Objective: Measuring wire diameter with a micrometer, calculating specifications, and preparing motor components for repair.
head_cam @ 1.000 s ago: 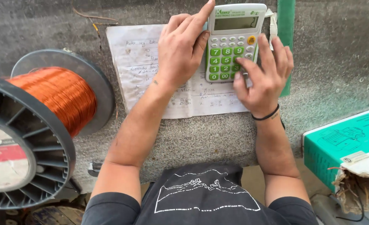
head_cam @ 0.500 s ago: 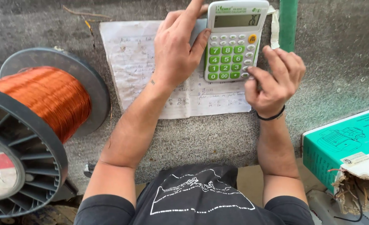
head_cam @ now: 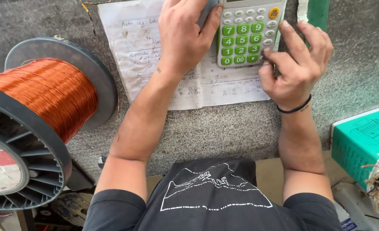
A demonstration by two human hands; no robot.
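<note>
Compared with half a second back, the whole view has slid up, so the calculator (head_cam: 247, 32) now sits right at the top edge with its display nearly cut off, and the right hand (head_cam: 296, 68) has shifted from just off the lower right corner to pressing in against the keys there.

That right hand is curled loosely, fingers bent but not clamped on anything, thumb tip touching the calculator's bottom right edge beside the lowest row of green keys. A thin black band (head_cam: 294, 107) sits round its wrist. The left hand (head_cam: 185, 34) lies flat and spread over the calculator's left side, thumb resting along its left edge, holding it down rather than gripping it.

The calculator is pale grey with green number keys and one orange key up top, lying on a sheet of handwritten paper (head_cam: 155, 64) on the rough grey worktop (head_cam: 223, 128).

Further out: a big spool of copper wire (head_cam: 39, 111) with dark grey flanges on the left, a green upright post (head_cam: 318, 13) just right of the calculator, and a teal cardboard box (head_cam: 363, 141) with a torn corner at the right edge.
</note>
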